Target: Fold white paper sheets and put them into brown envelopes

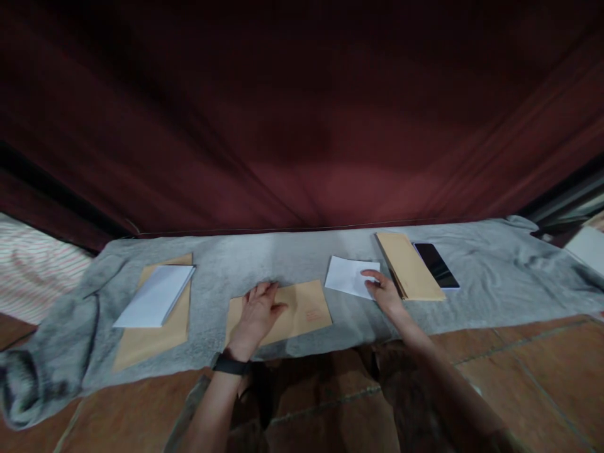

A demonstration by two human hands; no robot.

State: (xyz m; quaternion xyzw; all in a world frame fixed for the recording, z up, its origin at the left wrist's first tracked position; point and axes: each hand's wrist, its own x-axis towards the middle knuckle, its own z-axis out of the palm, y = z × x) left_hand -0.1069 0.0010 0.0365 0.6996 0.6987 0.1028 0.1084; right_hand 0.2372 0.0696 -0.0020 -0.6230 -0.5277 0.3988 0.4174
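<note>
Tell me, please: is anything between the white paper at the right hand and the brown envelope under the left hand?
Nothing visible stands between the white paper and brown envelope; their edges nearly meet. The left hand lies on the envelope's left part.

Nothing legible: only small reddish print [313,314], too blurred for reading, on the middle tan envelope [297,302].

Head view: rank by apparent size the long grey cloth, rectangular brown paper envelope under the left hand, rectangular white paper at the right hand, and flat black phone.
1. Grey cloth
2. Brown envelope
3. White paper
4. Black phone
</note>
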